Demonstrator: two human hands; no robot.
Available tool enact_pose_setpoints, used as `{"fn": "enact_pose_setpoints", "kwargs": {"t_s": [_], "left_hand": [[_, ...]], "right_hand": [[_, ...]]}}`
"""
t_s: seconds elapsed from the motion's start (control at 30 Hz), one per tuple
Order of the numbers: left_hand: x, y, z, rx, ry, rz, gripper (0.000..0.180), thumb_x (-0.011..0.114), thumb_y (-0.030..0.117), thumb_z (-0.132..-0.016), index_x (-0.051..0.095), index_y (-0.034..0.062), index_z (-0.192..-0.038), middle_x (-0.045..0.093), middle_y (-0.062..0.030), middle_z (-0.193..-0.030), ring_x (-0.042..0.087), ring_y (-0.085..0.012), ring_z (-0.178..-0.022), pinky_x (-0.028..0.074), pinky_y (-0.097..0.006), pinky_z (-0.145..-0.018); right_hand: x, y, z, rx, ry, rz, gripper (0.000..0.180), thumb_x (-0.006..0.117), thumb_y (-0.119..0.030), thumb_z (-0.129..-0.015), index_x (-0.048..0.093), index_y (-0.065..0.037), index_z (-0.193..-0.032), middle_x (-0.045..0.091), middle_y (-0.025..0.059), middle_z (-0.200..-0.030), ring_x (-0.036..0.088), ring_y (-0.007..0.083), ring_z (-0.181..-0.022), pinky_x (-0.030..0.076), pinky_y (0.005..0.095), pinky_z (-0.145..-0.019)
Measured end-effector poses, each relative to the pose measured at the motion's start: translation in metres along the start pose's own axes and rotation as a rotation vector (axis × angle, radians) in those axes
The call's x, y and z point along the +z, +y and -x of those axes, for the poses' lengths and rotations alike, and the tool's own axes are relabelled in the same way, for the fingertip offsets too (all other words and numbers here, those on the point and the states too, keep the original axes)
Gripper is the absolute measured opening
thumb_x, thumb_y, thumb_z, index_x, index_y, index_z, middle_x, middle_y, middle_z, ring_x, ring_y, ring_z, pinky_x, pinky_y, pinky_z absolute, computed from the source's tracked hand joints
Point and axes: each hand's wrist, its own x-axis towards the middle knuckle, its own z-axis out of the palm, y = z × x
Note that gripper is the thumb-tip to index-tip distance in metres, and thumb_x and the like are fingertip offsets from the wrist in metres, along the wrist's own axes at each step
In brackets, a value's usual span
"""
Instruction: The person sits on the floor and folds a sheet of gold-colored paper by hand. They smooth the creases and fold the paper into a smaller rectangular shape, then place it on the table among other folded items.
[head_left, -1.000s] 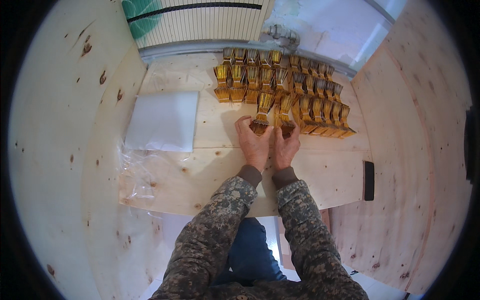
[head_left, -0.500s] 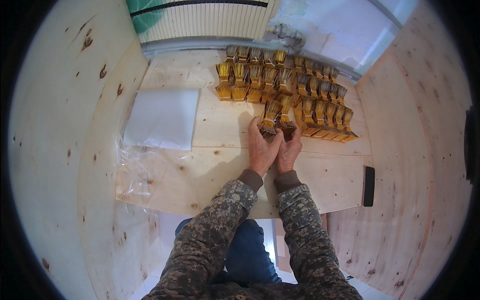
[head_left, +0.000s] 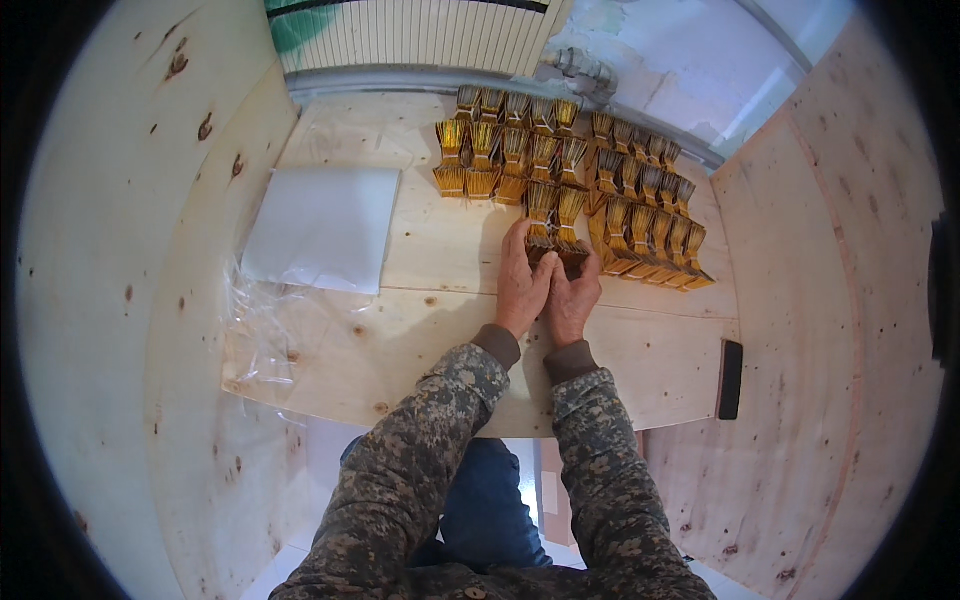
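Two gold-brown bundles of thin, paper-like leaves stand side by side, each pinched at the waist by a pale band. My left hand (head_left: 523, 287) curls round the near left side of the left bundle (head_left: 540, 206). Against the right bundle (head_left: 569, 212) my right hand (head_left: 574, 297) is cupped in the same way. Both thumbs meet at the near side, pressing the pair together. My fingers cover the bundles' lower near parts. Just beyond them stands a block of similar banded bundles (head_left: 513, 150) in rows.
To the right are more rows of banded bundles (head_left: 640, 235). A white sheet stack (head_left: 322, 230) lies left on the wooden table (head_left: 440, 330), with crumpled clear plastic (head_left: 262, 325) beside it. A black strip (head_left: 731, 380) sits at the right edge. Wooden panels (head_left: 150, 300) rise on both sides.
The left bundle has shifted slightly and straightened, so the two bundles now stand more evenly side by side against the rows. Both hands keep hold of them.
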Motion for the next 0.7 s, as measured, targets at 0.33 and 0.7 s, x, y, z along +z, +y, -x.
{"fn": "enact_pose_setpoints", "kwargs": {"t_s": [0.33,0.7], "left_hand": [[-0.001,-0.004,-0.006,-0.028,-0.099,0.040,0.075,0.064,0.023,-0.093,0.025,-0.0043,-0.150,0.036,-0.0261,-0.149,0.037,-0.0392,-0.139,0.030,-0.044,-0.116],[-0.077,0.031,0.058,0.000,-0.049,-0.073,0.049,0.069,0.016,-0.086,0.052,-0.0023,-0.128,0.056,-0.0227,-0.125,0.054,-0.0375,-0.119,0.044,-0.042,-0.102]], "right_hand": [[0.001,-0.004,-0.001,0.033,-0.015,-0.032,0.047,0.070,-0.012,-0.091,0.052,0.002,-0.132,0.069,0.0211,-0.112,0.068,0.0301,-0.100,0.052,0.0379,-0.088],[-0.032,-0.033,0.029,-0.010,0.017,0.012,0.036,0.059,-0.002,-0.092,0.056,0.002,-0.127,0.066,0.0153,-0.118,0.062,0.0227,-0.110,0.050,0.0333,-0.091]]}}
